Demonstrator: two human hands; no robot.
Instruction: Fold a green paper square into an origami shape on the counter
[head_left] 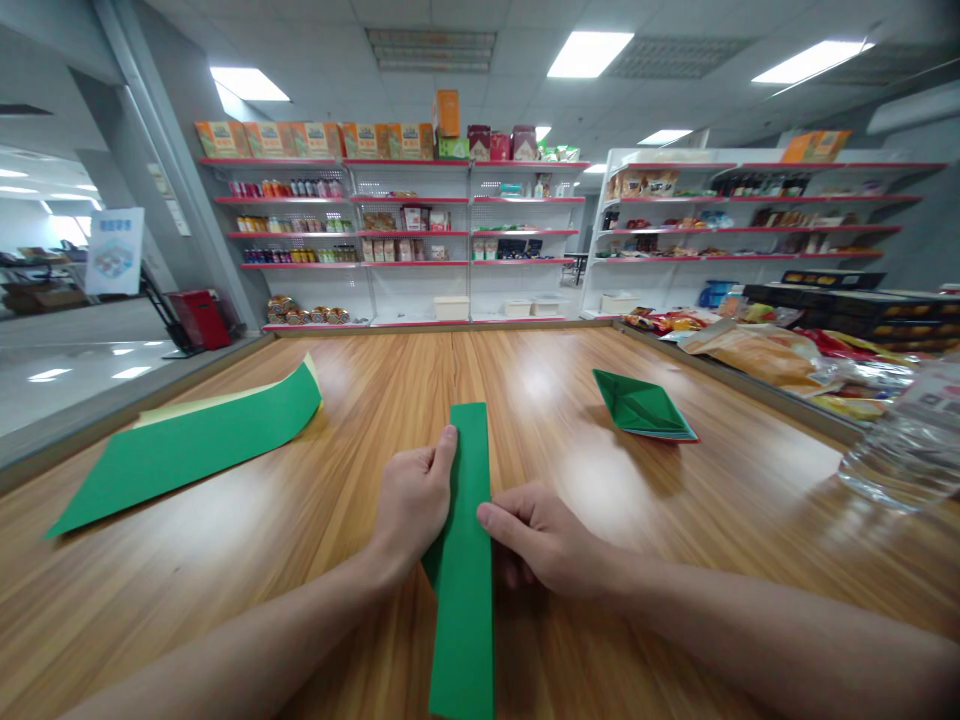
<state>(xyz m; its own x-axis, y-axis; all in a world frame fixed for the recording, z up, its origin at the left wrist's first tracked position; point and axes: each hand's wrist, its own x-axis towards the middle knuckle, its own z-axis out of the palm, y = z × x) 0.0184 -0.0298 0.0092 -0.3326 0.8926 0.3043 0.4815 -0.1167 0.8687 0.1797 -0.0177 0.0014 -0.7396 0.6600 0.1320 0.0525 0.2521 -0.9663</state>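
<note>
A long, narrow folded strip of green paper [466, 600] is held up lengthwise in front of me, over the wooden table. My left hand [412, 500] grips its left edge near the far end, thumb along the side and the other fingers curled out of sight behind. On the opposite edge, a little nearer to me, my right hand [544, 540] pinches the strip between thumb and bent fingers. A folded green paper shape [643, 405], like a small boat, lies to the right. Over on the left rests a loose green sheet [195, 450] with a yellow sheet partly under it.
The wooden tabletop [337, 640] has a raised rim. Along the right side are a clear plastic bottle [904, 450], packaged snacks [765, 355] and stacked black boxes [855, 310]. Behind the table stand stocked white shelves [412, 290] with red edges.
</note>
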